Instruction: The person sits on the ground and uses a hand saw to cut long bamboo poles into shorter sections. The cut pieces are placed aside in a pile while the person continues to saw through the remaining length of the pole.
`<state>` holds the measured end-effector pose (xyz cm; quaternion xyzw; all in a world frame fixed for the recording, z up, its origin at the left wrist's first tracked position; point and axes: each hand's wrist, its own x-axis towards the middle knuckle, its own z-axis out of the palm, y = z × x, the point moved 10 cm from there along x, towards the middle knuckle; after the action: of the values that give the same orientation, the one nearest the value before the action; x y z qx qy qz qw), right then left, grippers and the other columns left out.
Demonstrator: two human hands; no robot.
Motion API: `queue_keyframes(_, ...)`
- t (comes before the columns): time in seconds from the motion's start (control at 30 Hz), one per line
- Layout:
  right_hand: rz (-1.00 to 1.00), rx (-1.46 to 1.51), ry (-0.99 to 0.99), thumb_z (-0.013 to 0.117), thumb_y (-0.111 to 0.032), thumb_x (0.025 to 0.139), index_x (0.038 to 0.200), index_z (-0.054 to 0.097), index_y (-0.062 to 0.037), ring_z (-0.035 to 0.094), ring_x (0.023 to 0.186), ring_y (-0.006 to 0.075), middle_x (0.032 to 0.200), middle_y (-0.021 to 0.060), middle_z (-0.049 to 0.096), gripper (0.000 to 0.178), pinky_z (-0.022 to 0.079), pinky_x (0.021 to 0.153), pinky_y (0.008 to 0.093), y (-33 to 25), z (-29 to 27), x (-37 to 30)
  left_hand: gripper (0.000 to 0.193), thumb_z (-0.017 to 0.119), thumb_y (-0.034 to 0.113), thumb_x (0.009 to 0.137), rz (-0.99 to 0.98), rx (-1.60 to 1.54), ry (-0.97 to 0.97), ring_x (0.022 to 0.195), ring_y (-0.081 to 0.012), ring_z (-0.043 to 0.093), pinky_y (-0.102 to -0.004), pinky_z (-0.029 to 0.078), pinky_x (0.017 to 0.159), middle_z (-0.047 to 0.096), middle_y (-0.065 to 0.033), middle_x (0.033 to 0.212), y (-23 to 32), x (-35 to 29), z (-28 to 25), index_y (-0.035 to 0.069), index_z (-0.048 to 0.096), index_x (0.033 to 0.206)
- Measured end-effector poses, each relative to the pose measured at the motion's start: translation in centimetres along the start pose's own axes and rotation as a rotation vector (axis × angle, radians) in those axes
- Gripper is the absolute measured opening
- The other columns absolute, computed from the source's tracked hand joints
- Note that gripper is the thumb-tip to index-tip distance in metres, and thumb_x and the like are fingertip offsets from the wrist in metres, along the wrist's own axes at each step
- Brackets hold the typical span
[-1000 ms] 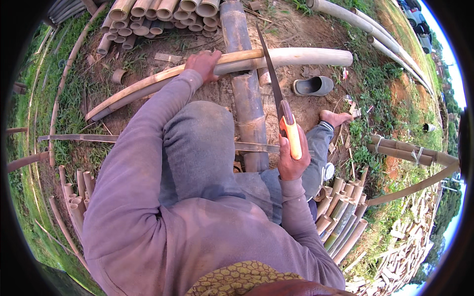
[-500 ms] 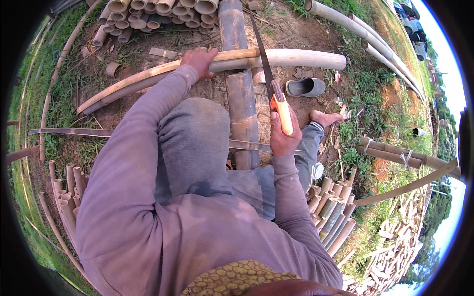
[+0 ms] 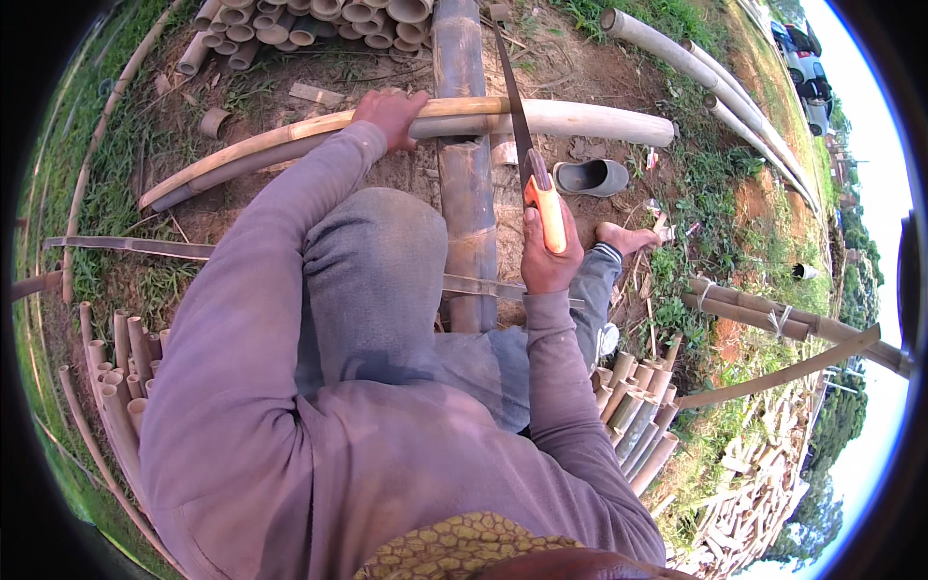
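Observation:
My right hand [image 3: 553, 256] is wrapped round the orange handle of a hand saw [image 3: 548, 215]. The dark saw blade points away from me and crosses a pale bamboo pole [image 3: 590, 120] at the end of a thinner yellowish bamboo strip [image 3: 280, 137], which lies along it. My left hand [image 3: 391, 118] grips the strip and pole from above, left of the blade; some of its fingers are hidden. Beneath them, a thick grey bamboo trunk [image 3: 468, 208] runs away from me, and the pole rests across it.
Cut bamboo tubes [image 3: 324, 19] are stacked at the far left. More bundles of tubes [image 3: 638, 416] stand by both my sides. A grey slipper [image 3: 592, 177] lies near my bare foot [image 3: 626, 237]. Long poles [image 3: 667, 48] lie at the far right. A flat strip [image 3: 130, 246] passes by my knee.
The saw and my right hand have moved slightly away from me along the cut. My left hand keeps its hold in the same place. The whole view has shifted a little.

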<state>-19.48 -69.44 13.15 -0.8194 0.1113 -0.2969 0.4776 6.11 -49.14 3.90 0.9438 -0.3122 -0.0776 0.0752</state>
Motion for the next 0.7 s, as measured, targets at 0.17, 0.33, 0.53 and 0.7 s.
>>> queue_keyframes(0.17,0.074,-0.047,-0.040,0.073,-0.005,0.098,0.141,0.059,0.0096,0.073,0.117,0.0258,0.130,0.0211,0.073,0.048,0.056,0.101,0.0362,-2.2,-4.2,-6.4,0.070,0.090,0.038,0.078,-0.023,0.029,-0.042,0.125,-0.0344,0.065,-0.0485,0.047,0.105,0.072,-0.0130,0.123,0.0,0.2,0.1,0.017,0.053,0.133)
queue_keyframes(0.33,0.043,-0.079,-0.094,0.071,-0.005,0.100,0.143,0.057,0.0103,0.073,0.116,0.0284,0.134,0.0228,0.071,0.048,0.058,0.101,0.0405,-4.4,-7.2,-11.6,0.069,0.089,0.039,0.080,0.007,0.020,-0.015,0.125,-0.0344,0.065,-0.0484,0.047,0.104,0.072,-0.0121,0.123,-0.4,-0.1,1.0,0.017,0.053,0.134)
queue_keyframes(0.53,-0.052,-0.064,0.013,0.076,-0.009,0.098,0.136,0.065,0.0039,0.071,0.111,0.0179,0.124,0.0155,0.075,0.042,0.056,0.097,0.0327,-1.4,-0.4,0.3,0.068,0.088,0.043,0.081,0.015,-0.004,0.006,0.125,-0.0339,0.064,-0.0474,0.048,0.102,0.070,-0.0133,0.123,0.2,-0.1,0.2,0.018,0.054,0.134)
queue_keyframes(0.7,-0.070,-0.115,-0.042,0.078,-0.018,0.099,0.139,0.062,0.0038,0.069,0.120,0.0232,0.130,0.0173,0.071,0.048,0.053,0.104,0.0366,-2.0,1.0,0.5,0.056,0.082,0.046,0.086,0.326,0.005,0.501,0.114,-0.0321,0.067,-0.0459,0.050,0.099,0.064,-0.0110,0.127,-0.4,-5.7,-1.0,0.015,0.064,0.129)
